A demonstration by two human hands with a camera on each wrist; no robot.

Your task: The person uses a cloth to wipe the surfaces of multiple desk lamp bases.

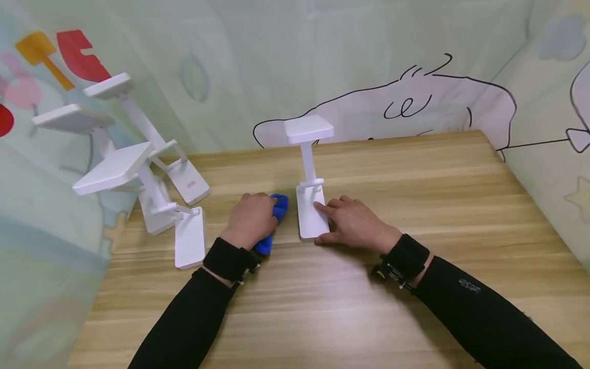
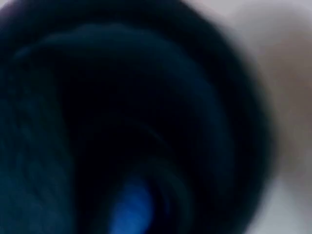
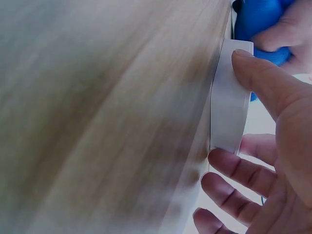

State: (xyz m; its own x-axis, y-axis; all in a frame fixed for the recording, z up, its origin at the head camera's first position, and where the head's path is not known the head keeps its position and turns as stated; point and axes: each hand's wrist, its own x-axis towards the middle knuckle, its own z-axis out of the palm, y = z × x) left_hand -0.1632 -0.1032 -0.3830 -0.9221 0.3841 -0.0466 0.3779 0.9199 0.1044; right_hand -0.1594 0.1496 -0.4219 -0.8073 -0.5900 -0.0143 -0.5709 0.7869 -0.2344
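Note:
A white folding desk lamp (image 1: 313, 212) stands upright on the wooden table between my hands. My right hand (image 1: 355, 223) holds the lamp's base at its right side, one finger over the top and the thumb (image 3: 265, 80) against the front edge in the right wrist view. Just left of the lamp, my left hand (image 1: 251, 220) grips a bunched blue cloth (image 1: 280, 207), part of which hangs out below the palm. The cloth (image 3: 263, 24) also shows behind the base in the right wrist view. Dark, blurred shapes fill the left wrist view, with only a small blue patch (image 2: 131, 207) visible.
On the table's left side, several similar white lamps stand close together, including a front one (image 1: 190, 241) and a rear one (image 1: 189, 182). A printed curtain (image 1: 221, 77) hangs behind the table (image 1: 438, 205) and along its sides.

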